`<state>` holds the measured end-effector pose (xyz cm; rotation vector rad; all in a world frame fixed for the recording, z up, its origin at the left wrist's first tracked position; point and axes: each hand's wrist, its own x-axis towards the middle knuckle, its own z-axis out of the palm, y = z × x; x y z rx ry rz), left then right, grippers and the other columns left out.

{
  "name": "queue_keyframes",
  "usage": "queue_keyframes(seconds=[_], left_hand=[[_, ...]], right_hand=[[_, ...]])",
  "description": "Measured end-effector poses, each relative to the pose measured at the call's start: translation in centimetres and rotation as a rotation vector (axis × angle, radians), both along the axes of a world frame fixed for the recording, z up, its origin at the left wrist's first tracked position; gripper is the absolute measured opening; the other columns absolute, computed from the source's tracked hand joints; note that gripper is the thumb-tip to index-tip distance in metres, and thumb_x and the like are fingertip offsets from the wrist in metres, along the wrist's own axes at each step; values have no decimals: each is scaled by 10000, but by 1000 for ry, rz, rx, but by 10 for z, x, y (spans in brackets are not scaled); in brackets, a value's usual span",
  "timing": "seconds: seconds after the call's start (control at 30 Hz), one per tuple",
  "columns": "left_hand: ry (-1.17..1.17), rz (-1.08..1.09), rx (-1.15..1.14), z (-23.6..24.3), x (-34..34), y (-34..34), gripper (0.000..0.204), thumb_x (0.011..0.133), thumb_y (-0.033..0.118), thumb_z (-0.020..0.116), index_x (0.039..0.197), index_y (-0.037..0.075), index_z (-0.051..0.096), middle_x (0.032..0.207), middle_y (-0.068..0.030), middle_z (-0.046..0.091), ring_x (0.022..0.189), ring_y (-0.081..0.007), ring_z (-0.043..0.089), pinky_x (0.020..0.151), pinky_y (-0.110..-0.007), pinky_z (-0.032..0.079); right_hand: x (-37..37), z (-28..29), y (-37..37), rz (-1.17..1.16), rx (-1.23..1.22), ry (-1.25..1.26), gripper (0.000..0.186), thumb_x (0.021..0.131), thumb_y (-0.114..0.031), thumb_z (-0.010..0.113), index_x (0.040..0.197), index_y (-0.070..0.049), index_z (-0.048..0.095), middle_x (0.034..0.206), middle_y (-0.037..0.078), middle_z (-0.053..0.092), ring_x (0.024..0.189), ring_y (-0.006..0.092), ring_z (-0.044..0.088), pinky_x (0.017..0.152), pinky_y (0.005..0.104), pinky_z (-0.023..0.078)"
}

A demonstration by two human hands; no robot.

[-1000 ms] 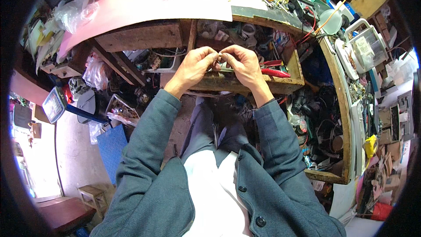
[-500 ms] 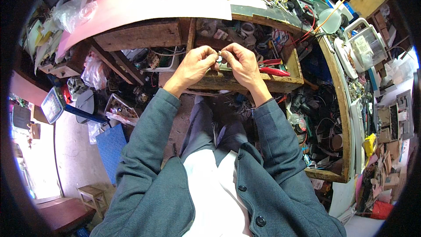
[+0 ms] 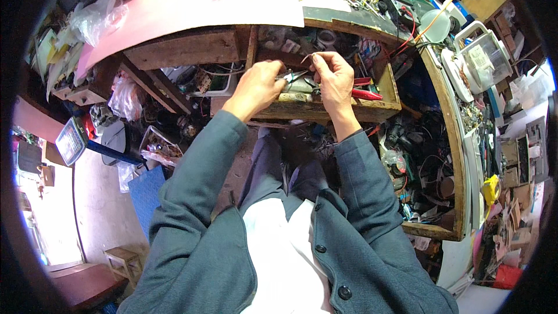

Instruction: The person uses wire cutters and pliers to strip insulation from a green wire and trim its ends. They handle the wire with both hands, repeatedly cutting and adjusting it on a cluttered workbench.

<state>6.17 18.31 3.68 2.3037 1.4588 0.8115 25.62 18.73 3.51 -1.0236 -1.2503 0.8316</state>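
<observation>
and right now i'm pinching a thin reddish strand between the closed fingers of my right hand, its free end pointing leftward above the open wooden drawer. my left hand is curling just to the left, back of the hand facing up, hiding its fingertips; i'm not able to tell whether those fingers are gripping the slim metallic tool showing right beside them. a red-handled tool is lying just right of my right wrist. beyond, a pink sheet is covering part of the counter, and tangled wires are lying farther right.
</observation>
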Motion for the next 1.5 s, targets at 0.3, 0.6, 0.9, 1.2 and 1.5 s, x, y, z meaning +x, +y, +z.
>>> queue_keyframes(seconds=[0.3,0.6,0.9,1.2,1.5], left_hand=[[257,-4,-113,22,16,31,278,830,223,752,1077,94,751,1076,-186,722,1016,-348,691,888,-435,549],[400,79,443,18,19,32,188,825,201,717,959,70,722,967,-141,670,976,-340,643,861,-454,525],[496,35,-319,22,25,31,464,773,377,746,1105,55,705,1043,-224,721,970,-384,708,845,-469,567],[47,62,-48,12,20,32,368,926,288,540,1058,-53,584,892,-322,671,905,-465,669,806,-530,523],[-973,-132,-435,39,26,20,283,966,203,584,1191,45,649,784,26,592,653,-45,492,568,-211,383]], right_hand=[[-2,4,-2,-24,-22,22,126,954,-129,686,973,-9,719,769,14,697,631,43,569,554,212,439],[-3,7,-6,-10,-59,5,134,971,-148,679,995,-18,705,785,1,664,610,36,518,545,194,406],[-2,8,-7,17,-37,61,139,967,-146,683,978,-11,712,767,7,681,639,38,552,568,210,440],[0,5,-3,33,-50,99,195,999,-202,657,928,-24,695,734,4,665,589,34,521,528,207,413],[1,7,-5,64,-85,92,239,1045,-226,582,952,-31,686,755,-11,649,604,36,508,553,196,414]])
